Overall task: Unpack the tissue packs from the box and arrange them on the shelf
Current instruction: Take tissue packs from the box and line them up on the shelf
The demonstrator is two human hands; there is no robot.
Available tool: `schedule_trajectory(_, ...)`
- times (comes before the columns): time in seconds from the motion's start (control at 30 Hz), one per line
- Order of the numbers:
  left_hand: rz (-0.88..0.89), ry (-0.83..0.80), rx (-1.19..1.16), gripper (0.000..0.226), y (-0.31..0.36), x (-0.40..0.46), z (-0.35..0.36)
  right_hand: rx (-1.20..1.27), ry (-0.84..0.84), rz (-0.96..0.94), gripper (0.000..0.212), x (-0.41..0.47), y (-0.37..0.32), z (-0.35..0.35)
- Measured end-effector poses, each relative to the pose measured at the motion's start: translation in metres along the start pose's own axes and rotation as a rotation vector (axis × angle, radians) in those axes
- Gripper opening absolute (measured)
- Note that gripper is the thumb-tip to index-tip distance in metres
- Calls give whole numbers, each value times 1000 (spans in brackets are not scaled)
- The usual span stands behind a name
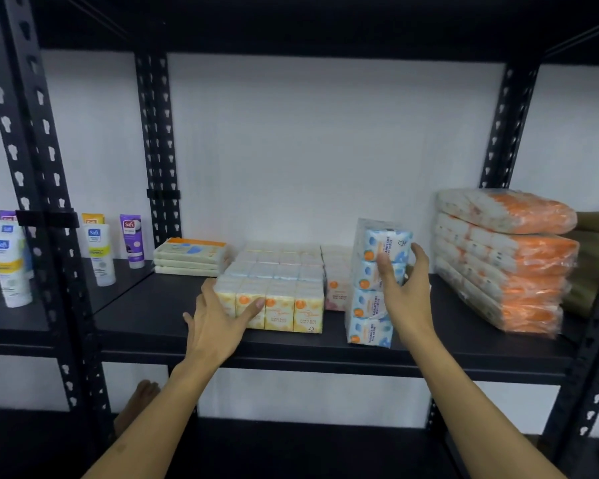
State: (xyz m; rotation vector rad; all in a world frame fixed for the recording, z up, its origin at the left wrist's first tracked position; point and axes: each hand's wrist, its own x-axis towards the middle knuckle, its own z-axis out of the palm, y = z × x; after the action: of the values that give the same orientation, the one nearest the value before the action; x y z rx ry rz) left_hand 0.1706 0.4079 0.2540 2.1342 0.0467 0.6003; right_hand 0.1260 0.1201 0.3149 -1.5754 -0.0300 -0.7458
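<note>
A black shelf board [159,305] carries several tissue packs. A yellow multi-pack of mini tissues [284,299] lies in the middle; my left hand [218,316] rests flat against its front left corner, fingers straight. To its right a blue and white multi-pack [367,316] stands on end, tilted a little. My right hand [403,288] touches its right side near the top, fingers spread and relaxed. A pink pack [336,292] sits between the two. The box is out of view.
A tall stack of orange tissue packs [505,261] fills the right end of the shelf. Pale flat packs [191,255] lie at the back left. Several Safi tubes [97,254] stand on the neighbouring shelf at left. Black uprights [42,167] frame the bay. A bare foot [135,406] shows below.
</note>
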Motion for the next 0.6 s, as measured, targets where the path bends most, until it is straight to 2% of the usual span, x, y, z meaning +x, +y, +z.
schedule_trajectory(0.1,12,0,7,105,-1,1,0,-180,-66,-175,90,7,-11,-5)
schedule_trajectory(0.17,11,4,5,104,-3,1,1,-473,-202,-330,85,18,-19,-7)
schedule_trajectory(0.23,13,4,2,103,-3,0,1,-648,-293,-380,72,27,-25,-6)
schedule_trajectory(0.3,13,-3,-5,103,-4,0,0,-614,-265,-372,61,32,-27,-9)
schedule_trajectory(0.43,12,-14,-7,104,-4,1,-1,-383,-42,-336,52,30,-17,-33)
schedule_trajectory(0.6,-9,-19,-8,107,-3,-1,0,-200,122,-131,48,13,26,-68)
